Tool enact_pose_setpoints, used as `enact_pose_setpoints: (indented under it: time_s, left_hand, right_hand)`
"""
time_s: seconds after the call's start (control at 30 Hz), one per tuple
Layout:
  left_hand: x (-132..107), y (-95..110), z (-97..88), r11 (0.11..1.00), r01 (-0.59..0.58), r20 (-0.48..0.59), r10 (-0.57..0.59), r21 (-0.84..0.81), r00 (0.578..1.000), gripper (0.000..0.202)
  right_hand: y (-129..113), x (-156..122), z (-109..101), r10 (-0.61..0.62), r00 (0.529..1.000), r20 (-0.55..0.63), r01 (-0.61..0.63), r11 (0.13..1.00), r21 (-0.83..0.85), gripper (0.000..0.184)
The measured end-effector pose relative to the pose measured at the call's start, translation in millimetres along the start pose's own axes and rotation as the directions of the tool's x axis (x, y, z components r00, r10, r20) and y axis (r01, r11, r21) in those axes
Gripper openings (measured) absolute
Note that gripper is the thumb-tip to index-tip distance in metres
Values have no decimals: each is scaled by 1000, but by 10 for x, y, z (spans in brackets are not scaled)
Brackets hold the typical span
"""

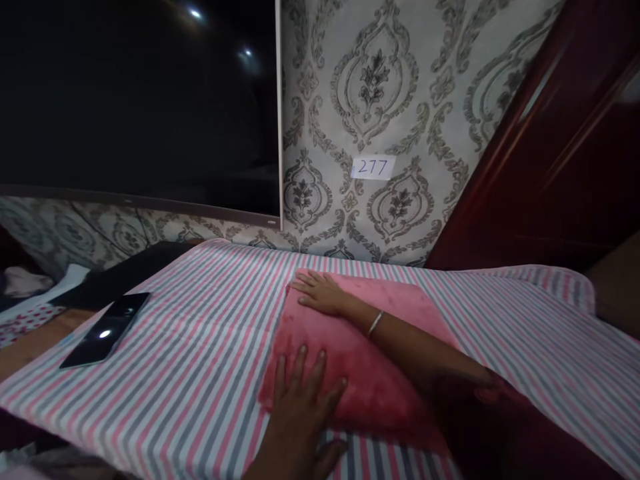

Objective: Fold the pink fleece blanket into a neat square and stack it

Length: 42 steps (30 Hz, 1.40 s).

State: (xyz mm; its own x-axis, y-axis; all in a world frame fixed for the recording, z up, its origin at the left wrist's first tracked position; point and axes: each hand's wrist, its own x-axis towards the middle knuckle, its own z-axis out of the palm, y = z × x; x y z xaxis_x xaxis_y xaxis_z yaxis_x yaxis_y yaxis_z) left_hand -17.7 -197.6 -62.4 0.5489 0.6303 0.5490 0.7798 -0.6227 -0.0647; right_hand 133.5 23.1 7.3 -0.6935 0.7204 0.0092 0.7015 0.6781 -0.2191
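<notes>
A folded pink plush cloth lies on a striped cloth that covers the table. My right hand rests flat on its far left corner, fingers spread, with a bracelet on the wrist. Nearer to me, my left hand lies over the near left part of the plush cloth, its fingers apart and stretched forward. Neither hand grips anything. My right forearm crosses over the plush cloth and hides some of its right side.
A dark smartphone lies at the left on the striped cloth. Behind stands a large black television against patterned wallpaper. A paper label reading 277 is stuck to the wall. Dark red glossy wood leans in at the right.
</notes>
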Motion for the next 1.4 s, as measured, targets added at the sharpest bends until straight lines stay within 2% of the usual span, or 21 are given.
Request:
enact_pose_setpoints:
  time_s: [0.13, 0.27, 0.4, 0.53, 0.67, 0.77, 0.83, 0.9, 0.97, 1.07, 1.13, 1.23, 1.33, 1.4]
  left_hand:
    - [-18, -37, 137, 1000, 0, -64, -2, -26, 998, 84]
    - [-31, -37, 163, 999, -1, -51, 0, -33, 999, 82]
    - [-22, -18, 102, 998, 48, 5, -48, -48, 999, 79]
    - [-1, -30, 7, 999, 26, 42, -24, -30, 999, 83]
    - [13, -71, -97, 1000, -10, 29, 10, -1, 1000, 83]
    - [18, -95, -151, 1000, -30, -6, 30, 3, 1000, 78]
    - [49, -62, -173, 999, -38, -44, 38, 9, 998, 75]
    - [137, 55, -195, 999, -42, -79, 42, 0, 996, 72]
    - [306, 273, -225, 994, -97, -77, 93, -55, 993, 69]
    - [678, 711, -246, 948, -232, 21, 242, -218, 970, 66]
    - [914, 979, -197, 915, -257, 113, 304, -310, 946, 66]
    - [1084, 1222, 5, 913, -214, 188, 291, -346, 938, 71]
    - [1021, 1287, 259, 931, -185, 171, 247, -316, 954, 82]
    - [939, 1282, 371, 936, -189, 161, 244, -297, 956, 85]
  right_hand:
    - [269, 299, 28, 107, 993, 45, -112, 983, 145, 65]
    - [423, 427, 85, 212, 975, 70, -222, 953, 207, 65]
    - [411, 421, 69, 234, 971, 42, -238, 952, 191, 64]
    - [264, 326, -97, 269, 963, -31, -261, 953, 155, 63]
    - [30, -60, -273, 208, 971, -122, -200, 977, 78, 62]
    - [-113, -649, -302, 117, 987, -108, -117, 993, 1, 62]
    - [-140, -1124, -290, 109, 990, -94, -111, 994, -14, 61]
    - [-90, -1582, -284, 149, 983, -108, -150, 989, 2, 60]
    - [30, -1956, -305, 220, 966, -138, -220, 975, 18, 59]
    - [273, -2285, -377, 320, 934, -160, -321, 947, 20, 57]
    - [417, -2351, -420, 359, 920, -159, -362, 932, 15, 57]
    - [546, -2282, -413, 333, 931, -147, -337, 941, -6, 56]
    - [633, -2111, -310, 260, 960, -107, -264, 964, -24, 57]
    - [731, -1977, -235, 256, 961, -101, -261, 965, -36, 60]
